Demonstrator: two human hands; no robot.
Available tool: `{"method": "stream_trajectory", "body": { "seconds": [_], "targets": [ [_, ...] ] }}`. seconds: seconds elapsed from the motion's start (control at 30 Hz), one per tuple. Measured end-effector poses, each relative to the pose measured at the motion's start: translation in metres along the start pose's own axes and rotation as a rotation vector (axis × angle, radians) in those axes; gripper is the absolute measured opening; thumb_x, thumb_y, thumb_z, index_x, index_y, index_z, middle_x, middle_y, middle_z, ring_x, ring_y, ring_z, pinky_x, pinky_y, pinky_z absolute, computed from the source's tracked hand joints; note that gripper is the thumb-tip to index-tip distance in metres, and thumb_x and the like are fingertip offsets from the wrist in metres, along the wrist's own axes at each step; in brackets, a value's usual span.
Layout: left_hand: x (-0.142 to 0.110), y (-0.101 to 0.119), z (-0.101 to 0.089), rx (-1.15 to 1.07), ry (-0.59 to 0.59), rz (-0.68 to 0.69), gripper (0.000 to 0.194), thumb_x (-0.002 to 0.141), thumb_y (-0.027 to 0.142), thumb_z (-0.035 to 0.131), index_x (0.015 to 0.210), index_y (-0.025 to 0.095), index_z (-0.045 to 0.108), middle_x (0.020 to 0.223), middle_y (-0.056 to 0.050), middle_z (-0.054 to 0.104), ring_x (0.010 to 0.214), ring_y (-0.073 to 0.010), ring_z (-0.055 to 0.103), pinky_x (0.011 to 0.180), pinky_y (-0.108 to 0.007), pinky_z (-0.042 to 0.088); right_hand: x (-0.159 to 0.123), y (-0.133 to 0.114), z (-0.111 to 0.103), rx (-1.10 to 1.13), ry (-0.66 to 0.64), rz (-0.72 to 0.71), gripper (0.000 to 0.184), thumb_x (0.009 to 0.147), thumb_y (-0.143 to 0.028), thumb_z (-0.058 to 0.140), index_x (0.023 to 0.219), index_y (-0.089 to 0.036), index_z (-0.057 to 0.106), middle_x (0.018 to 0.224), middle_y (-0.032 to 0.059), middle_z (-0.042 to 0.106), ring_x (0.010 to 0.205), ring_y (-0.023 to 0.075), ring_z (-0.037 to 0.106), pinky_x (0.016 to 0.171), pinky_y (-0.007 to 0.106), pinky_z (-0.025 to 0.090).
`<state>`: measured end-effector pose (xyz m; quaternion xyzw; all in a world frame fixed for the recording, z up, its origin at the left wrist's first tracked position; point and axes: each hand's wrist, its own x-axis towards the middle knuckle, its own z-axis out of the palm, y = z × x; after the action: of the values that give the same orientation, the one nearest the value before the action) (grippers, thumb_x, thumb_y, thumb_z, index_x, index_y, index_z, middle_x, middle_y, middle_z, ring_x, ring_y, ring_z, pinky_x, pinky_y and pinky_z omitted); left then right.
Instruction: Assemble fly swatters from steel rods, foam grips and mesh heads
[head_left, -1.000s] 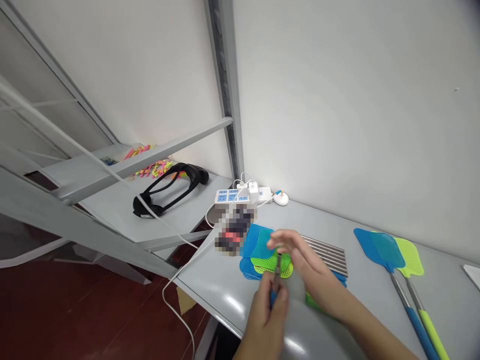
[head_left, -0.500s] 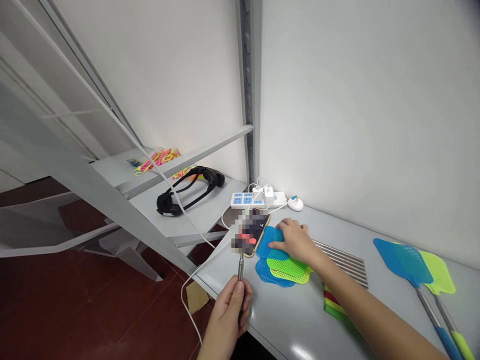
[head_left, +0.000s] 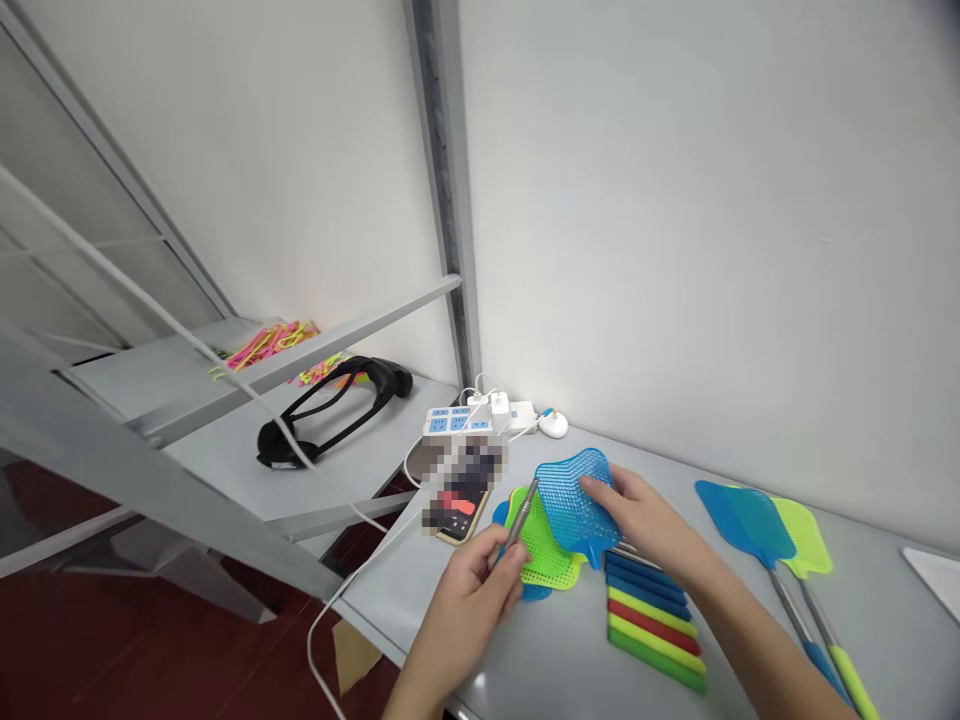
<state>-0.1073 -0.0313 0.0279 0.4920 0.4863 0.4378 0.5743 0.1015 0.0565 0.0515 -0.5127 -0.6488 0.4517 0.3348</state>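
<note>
Over the desk point(head_left: 559, 645), the left hand point(head_left: 478, 590) clasps a rod point(head_left: 523, 513) and the right hand point(head_left: 639, 512) pinches a blue head point(head_left: 568, 500), its stub point(head_left: 595, 555) best aligned with the rod.

My left grip point(head_left: 480, 585) covers the lower part of the thin silver metal rod point(head_left: 523, 508). Some fingers of my right grip point(head_left: 643, 515) are lost to me behind the blue plastic mesh paddle point(head_left: 571, 500), which also hides part of the bright green mesh paddle point(head_left: 546, 548) below. Beyond the left grip, pixelation masks much of the dark-screened phone point(head_left: 459, 520). Right of the right grip, the blue long-handled swatter point(head_left: 739, 518) and the frame's right edge's flat white object point(head_left: 936, 578) run out of my view.
</note>
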Motion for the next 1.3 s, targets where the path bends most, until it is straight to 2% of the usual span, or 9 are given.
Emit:
{"method": "stream_trajectory", "body": {
  "seconds": [0.17, 0.23, 0.33, 0.43, 0.6, 0.7, 0.9, 1.13, 1.3],
  "targets": [
    [0.051, 0.062, 0.053, 0.245, -0.476, -0.021, 0.03, 0.093, 0.049, 0.048, 0.088, 0.02, 0.059, 0.058, 0.005, 0.049, 0.044, -0.0081, 0.037, 0.042, -0.018, 0.029, -0.045, 0.026, -0.046, 0.415, 0.433, 0.319, 0.036, 0.076, -0.055, 0.068, 0.073, -0.02, 0.063, 0.061, 0.0, 0.061, 0.055, 0.017, 0.056, 0.051, 0.028, 0.048],
    [0.075, 0.078, 0.076, 0.261, -0.63, -0.017, 0.031, 0.092, 0.05, 0.048, 0.091, 0.021, 0.06, 0.059, 0.005, 0.049, 0.043, -0.0087, 0.039, 0.04, -0.019, 0.031, -0.058, 0.042, -0.066, 0.514, 0.563, 0.334, 0.041, 0.077, -0.055, 0.069, 0.06, -0.021, 0.053, 0.049, -0.0039, 0.048, 0.047, 0.0131, 0.046, 0.048, 0.026, 0.045],
    [0.103, 0.084, 0.102, 0.235, -0.714, 0.009, 0.034, 0.092, 0.051, 0.045, 0.093, 0.021, 0.06, 0.057, 0.007, 0.041, 0.04, -0.0072, 0.027, 0.036, -0.019, 0.023, -0.075, 0.059, -0.091, 0.685, 0.71, 0.243, 0.052, 0.082, -0.054, 0.065, 0.05, -0.023, 0.038, 0.041, -0.0062, 0.034, 0.043, 0.0106, 0.035, 0.05, 0.027, 0.046],
    [0.112, 0.072, 0.112, 0.27, -0.73, 0.012, 0.036, 0.093, 0.052, 0.043, 0.096, 0.021, 0.061, 0.056, 0.008, 0.039, 0.04, -0.0077, 0.026, 0.037, -0.019, 0.023, -0.09, 0.069, -0.104, 0.777, 0.85, 0.156, 0.046, 0.082, -0.048, 0.068, 0.055, -0.022, 0.043, 0.043, -0.0062, 0.039, 0.045, 0.0097, 0.037, 0.052, 0.025, 0.046],
    [0.096, 0.045, 0.097, 0.439, -0.668, 0.096, 0.03, 0.093, 0.047, 0.049, 0.093, 0.022, 0.065, 0.074, 0.0, 0.06, 0.066, -0.014, 0.054, 0.062, -0.023, 0.043, -0.108, 0.085, -0.1, 0.799, 0.91, 0.088, 0.033, 0.081, -0.04, 0.072, 0.066, -0.021, 0.05, 0.049, -0.0068, 0.045, 0.046, 0.009, 0.041, 0.051, 0.024, 0.044],
    [0.092, 0.035, 0.086, 0.759, -0.544, 0.39, 0.027, 0.097, 0.04, 0.045, 0.103, 0.025, 0.066, 0.095, -0.003, 0.07, 0.088, -0.0196, 0.063, 0.079, -0.028, 0.046, -0.113, 0.091, -0.093, 0.724, 0.91, 0.071, 0.033, 0.081, -0.041, 0.072, 0.066, -0.02, 0.052, 0.051, -0.0051, 0.048, 0.047, 0.0099, 0.045, 0.049, 0.024, 0.041],
    [0.106, 0.011, 0.079, 1.106, -0.406, 0.784, 0.028, 0.1, 0.033, 0.042, 0.12, 0.026, 0.06, 0.11, -0.003, 0.073, 0.094, -0.0207, 0.07, 0.078, -0.03, 0.052, -0.117, 0.091, -0.08, 0.658, 0.98, 0.048, 0.029, 0.081, -0.042, 0.072, 0.071, -0.019, 0.058, 0.059, -0.0022, 0.054, 0.05, 0.0109, 0.049, 0.05, 0.025, 0.042],
    [0.102, -0.003, 0.088, 1.177, -0.42, 0.847, 0.027, 0.099, 0.033, 0.044, 0.116, 0.025, 0.063, 0.093, -0.004, 0.075, 0.084, -0.0188, 0.072, 0.075, -0.028, 0.055, -0.115, 0.082, -0.071, 0.527, 0.857, 0.052, 0.037, 0.085, -0.048, 0.066, 0.064, -0.018, 0.056, 0.056, -0.0007, 0.056, 0.05, 0.0117, 0.05, 0.048, 0.024, 0.041],
    [0.098, -0.005, 0.093, 1.139, -0.416, 0.883, 0.026, 0.099, 0.033, 0.044, 0.114, 0.024, 0.063, 0.087, -0.003, 0.074, 0.078, -0.0173, 0.071, 0.071, -0.026, 0.054, -0.116, 0.083, -0.068, 0.438, 0.893, 0.058, 0.04, 0.087, -0.048, 0.062, 0.062, -0.018, 0.056, 0.055, -0.0004, 0.057, 0.051, 0.012, 0.051, 0.051, 0.024, 0.041]
  ]
}}
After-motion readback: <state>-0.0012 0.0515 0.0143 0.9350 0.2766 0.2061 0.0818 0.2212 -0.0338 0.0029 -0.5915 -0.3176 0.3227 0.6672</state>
